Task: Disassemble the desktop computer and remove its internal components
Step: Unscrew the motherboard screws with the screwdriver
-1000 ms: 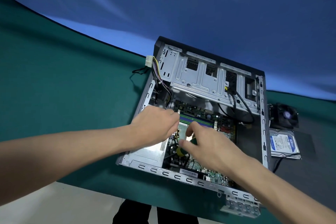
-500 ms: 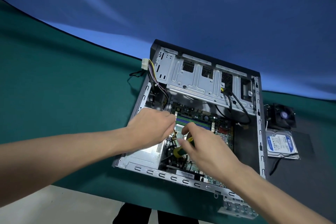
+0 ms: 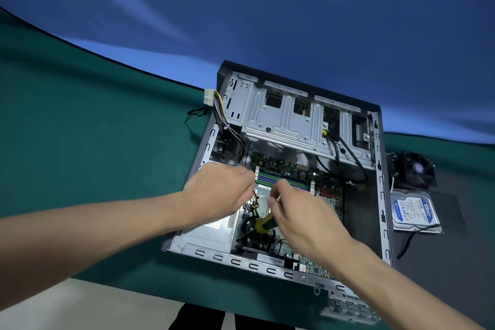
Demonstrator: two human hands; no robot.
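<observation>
Both hands have crept slightly up over the board since a moment ago. Open grey metal computer case (image 3: 380,195) lies flat on the green tabletop (image 3: 93,155), holding a green motherboard (image 3: 297,179). Right hand (image 3: 302,217) grips a yellow-green screwdriver handle (image 3: 263,224); left hand (image 3: 219,190) curls, seemingly around wires, though its fingers are hidden.

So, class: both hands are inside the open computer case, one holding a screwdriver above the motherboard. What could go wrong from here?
1. The screwdriver in the right hand could slip and gouge the motherboard.
2. The left hand works beside yellow wires; tugging might strain their connector.
3. The hard drive and fan sit right beside the case; shifting the case could knock them.
</observation>
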